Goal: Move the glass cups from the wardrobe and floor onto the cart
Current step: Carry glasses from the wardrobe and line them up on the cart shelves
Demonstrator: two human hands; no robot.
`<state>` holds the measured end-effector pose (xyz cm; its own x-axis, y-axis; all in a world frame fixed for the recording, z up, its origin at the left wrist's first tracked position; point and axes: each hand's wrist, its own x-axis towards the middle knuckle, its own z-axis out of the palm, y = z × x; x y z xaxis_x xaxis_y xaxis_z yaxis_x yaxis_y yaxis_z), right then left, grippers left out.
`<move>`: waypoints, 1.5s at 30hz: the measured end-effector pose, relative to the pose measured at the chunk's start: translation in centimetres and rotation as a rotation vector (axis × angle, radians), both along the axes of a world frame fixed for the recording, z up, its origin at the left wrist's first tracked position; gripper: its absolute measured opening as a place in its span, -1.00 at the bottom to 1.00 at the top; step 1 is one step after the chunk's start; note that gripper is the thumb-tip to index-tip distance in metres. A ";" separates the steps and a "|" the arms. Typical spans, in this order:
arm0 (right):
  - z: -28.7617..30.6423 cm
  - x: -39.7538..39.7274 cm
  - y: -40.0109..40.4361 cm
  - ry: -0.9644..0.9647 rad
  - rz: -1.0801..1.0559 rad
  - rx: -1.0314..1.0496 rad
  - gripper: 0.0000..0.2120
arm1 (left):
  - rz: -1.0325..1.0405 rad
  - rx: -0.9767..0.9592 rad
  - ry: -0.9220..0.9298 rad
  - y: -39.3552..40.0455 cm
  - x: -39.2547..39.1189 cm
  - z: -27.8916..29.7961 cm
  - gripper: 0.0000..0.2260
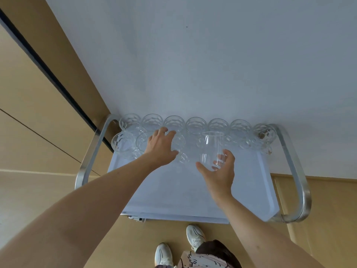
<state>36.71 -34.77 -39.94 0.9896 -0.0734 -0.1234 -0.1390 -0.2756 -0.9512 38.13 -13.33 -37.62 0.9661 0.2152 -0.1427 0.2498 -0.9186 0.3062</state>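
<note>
- Head view: glass cups (196, 125) stood in a row along the far edge of the cart (193, 190), against the white wall (212, 55), with a shorter second row started in front of it on the left.
- Head view: a tall, smooth glass (211, 149) stood just in front of the back row, near the middle of the cart top.
- Head view: thin, clear and hard, the cups looked light but brittle and slippery; the judgement was that each should be taken round its side wall, low down, and set down gently so it did not knock its neighbours.
- Head view: the right hand (219, 171) was half open around the tall glass, thumb on one side and fingers on the other; whether they pressed the glass or had just let go could not be told.
- Head view: the left hand (161, 145) lay spread, fingers relaxed, over a cup in the front row (180, 144), touching or nearly touching it rather than gripping.
- Head view: the metal side handle (298, 176) curved round the right end, and white shoes (195, 236) showed on the floor below.
</note>
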 end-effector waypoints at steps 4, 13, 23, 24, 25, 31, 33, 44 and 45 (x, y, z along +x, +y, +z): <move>0.4 -2.6 0.1 -0.032 -0.050 0.011 -0.12 | -0.009 -0.023 -0.014 0.1 -2.3 0.2 -0.34; 1.4 -7.8 -1.1 -0.108 -0.079 0.011 -0.13 | -0.018 -0.041 -0.034 -0.7 -7.2 0.9 -0.35; 2.1 -12.4 -4.6 -0.130 0.038 0.006 -0.14 | 0.042 -0.011 -0.048 -4.3 -13.9 1.2 -0.35; 2.0 -13.0 -5.1 -0.127 0.050 0.010 -0.14 | 0.050 -0.002 -0.040 -4.8 -14.6 1.1 -0.35; 1.8 -13.6 -5.6 -0.123 0.062 0.012 -0.14 | 0.054 0.005 -0.034 -5.3 -15.4 1.1 -0.35; -1.0 -17.5 -7.6 -0.052 0.133 0.011 -0.16 | 0.124 -0.011 -0.025 -6.8 -19.9 0.5 -0.37; -2.1 -18.8 -7.7 -0.024 0.150 0.009 -0.16 | 0.142 -0.020 -0.004 -7.3 -21.8 -0.2 -0.38; -9.4 -24.1 -5.1 0.070 0.279 -0.049 -0.18 | 0.240 -0.115 0.032 -6.6 -29.9 -8.9 -0.55; -10.3 -24.6 -4.7 0.079 0.292 -0.062 -0.17 | 0.255 -0.124 0.057 -6.2 -30.4 -10.1 -0.55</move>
<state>12.15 -39.48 -50.24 0.9576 0.2027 -0.2046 -0.1180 -0.3720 -0.9207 7.76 -19.51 -47.68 0.8728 0.4276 -0.2352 0.4877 -0.7803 0.3914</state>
